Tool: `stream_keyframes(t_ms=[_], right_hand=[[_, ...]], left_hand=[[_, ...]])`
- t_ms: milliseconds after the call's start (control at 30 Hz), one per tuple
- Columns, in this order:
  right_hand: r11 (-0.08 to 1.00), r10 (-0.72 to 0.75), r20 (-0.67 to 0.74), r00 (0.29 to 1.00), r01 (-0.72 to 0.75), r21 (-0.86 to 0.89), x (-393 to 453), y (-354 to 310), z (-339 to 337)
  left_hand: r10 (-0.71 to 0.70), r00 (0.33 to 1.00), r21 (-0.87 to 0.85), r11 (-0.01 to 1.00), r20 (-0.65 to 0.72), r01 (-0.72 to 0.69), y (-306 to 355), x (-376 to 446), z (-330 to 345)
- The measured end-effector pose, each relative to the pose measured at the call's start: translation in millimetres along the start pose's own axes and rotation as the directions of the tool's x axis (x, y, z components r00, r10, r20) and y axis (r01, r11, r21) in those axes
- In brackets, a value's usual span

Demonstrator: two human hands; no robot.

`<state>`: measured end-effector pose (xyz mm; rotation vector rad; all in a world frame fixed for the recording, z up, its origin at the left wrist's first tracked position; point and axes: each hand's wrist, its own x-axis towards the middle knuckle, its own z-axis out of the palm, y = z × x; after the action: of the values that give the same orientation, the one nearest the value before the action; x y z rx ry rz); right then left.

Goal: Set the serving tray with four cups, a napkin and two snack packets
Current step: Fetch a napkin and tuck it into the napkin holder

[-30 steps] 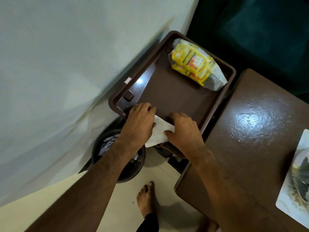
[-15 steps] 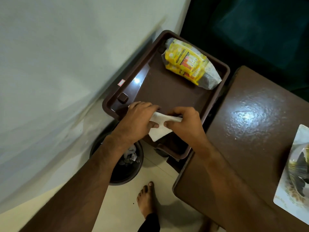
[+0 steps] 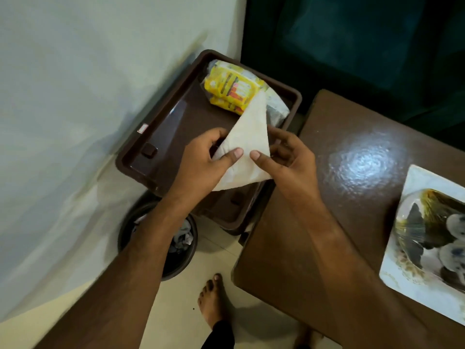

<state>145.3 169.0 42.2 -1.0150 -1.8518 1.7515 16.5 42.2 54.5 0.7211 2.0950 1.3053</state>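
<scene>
Dark waste bin (image 3: 176,260) on floor; brown table (image 3: 352,172) bearing printed mat (image 3: 427,235).

A dark brown table (image 3: 352,197) stands right of the brown serving tray (image 3: 161,137), carrying a white picture mat (image 3: 427,293) at its right edge, while below the tray a black bin (image 3: 176,263) stands on the pale tiled floor (image 3: 181,311).

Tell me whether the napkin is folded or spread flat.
Folded, not flat: the napkin forms a triangle with its point up, pinched by the left hand and right hand above the tray.
</scene>
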Motion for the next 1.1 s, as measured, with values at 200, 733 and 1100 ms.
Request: stream_keyframes(t_ms=[200, 733, 1100], right_hand=[[1.000, 0.017, -0.070, 0.997, -0.016, 0.023, -27, 17, -61], [1.000, 0.012, -0.551, 0.835, -0.008, 0.009, -125, 41, -318], [0.976, -0.067, -0.774, 0.630, -0.121, -0.183, -194, 74, -484]], left_hand=[[-0.213, 0.977, -0.273, 0.938, 0.033, 0.214, 22, -23, 87], [-0.281, 0.943, -0.355, 0.876, 0.178, 0.328, 136, -97, 374], [-0.161, 0.918, -0.234, 0.938, 0.363, 0.257, 190, -170, 537]])
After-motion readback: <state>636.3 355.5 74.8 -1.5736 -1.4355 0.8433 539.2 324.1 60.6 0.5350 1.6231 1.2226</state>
